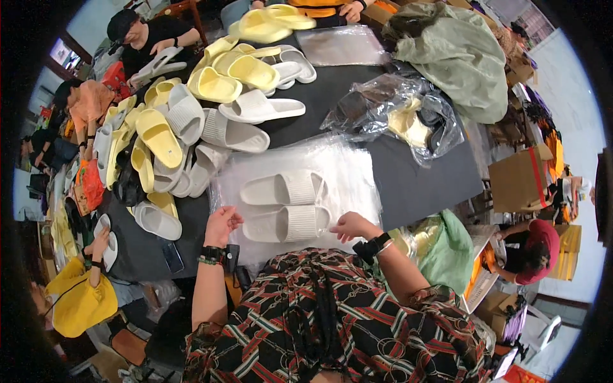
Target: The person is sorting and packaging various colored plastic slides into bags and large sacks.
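A pair of pale grey slide slippers lies side by side on a stack of clear plastic bags [357, 172], with the toe ends to the right. The far slipper [263, 189] and the near slipper [265, 225] almost touch. Just left of the near slipper's heel, my left hand [223, 223] hovers at the stack's edge, fingers loosely bent and holding nothing visible. My right hand [354, 226] reaches in from the right. Its fingertips are close to the near slipper's toe, fingers slightly apart; whether they touch it I cannot tell.
Yellow and grey slides [159, 137] are heaped at the left and back of the dark table [415, 185]. A bulging clear bag [408, 118] lies at the back right, near a grey-green sack [453, 64]. A phone [171, 256] rests at the near left. Several people work around.
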### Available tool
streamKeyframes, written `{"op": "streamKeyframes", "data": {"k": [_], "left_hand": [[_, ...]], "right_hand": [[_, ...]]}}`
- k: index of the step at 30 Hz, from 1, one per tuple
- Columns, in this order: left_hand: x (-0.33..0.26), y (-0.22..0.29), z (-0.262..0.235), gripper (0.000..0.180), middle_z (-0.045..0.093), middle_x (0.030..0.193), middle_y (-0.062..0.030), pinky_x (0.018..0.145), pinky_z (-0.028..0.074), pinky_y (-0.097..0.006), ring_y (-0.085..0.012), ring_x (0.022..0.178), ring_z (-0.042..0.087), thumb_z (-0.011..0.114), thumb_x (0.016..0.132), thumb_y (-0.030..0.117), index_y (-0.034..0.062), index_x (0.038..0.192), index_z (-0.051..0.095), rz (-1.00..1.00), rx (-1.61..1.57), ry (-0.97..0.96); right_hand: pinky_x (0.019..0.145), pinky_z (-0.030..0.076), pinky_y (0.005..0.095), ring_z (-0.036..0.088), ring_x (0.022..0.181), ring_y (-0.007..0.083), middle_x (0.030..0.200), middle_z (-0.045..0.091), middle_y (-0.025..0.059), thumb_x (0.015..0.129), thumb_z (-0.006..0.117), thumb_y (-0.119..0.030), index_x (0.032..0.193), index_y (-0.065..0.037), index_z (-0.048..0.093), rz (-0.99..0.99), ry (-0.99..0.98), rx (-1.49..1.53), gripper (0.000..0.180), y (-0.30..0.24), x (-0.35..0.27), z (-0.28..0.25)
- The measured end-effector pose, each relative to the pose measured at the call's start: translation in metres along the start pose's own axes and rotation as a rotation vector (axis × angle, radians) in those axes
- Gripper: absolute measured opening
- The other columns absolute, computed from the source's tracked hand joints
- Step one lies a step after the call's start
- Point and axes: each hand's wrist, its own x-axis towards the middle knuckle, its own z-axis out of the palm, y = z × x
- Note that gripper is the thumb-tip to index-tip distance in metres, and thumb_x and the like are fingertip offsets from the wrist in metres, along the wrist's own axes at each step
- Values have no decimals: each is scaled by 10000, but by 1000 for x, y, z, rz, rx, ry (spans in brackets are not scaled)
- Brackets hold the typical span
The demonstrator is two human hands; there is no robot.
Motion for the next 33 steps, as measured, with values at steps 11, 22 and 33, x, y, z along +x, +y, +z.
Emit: {"op": "streamKeyframes", "data": {"k": [11,22,33], "left_hand": [[-46,88,92,285,650,972,-184,788,488,-472,-367,908,624,637,877,210,13,1077,590,872,1575,567],[62,77,284,430,613,1135,-177,905,447,-469,-374,1096,552,676,815,135,17,1210,555,1202,1453,-137],[148,61,290,148,678,839,-116,703,468,-433,-302,815,651,699,810,200,63,779,652,983,1420,-215]], "right_hand": [[532,535,283,671,609,160,792,676,99,931,605,-254,936,15,596,-166,262,530,270,27,-3,30],[534,512,301,660,588,149,684,657,81,923,616,-257,840,7,615,-282,308,330,277,38,8,39],[556,526,328,673,570,181,699,674,109,936,605,-277,851,26,598,-323,290,377,315,45,-7,37]]}}
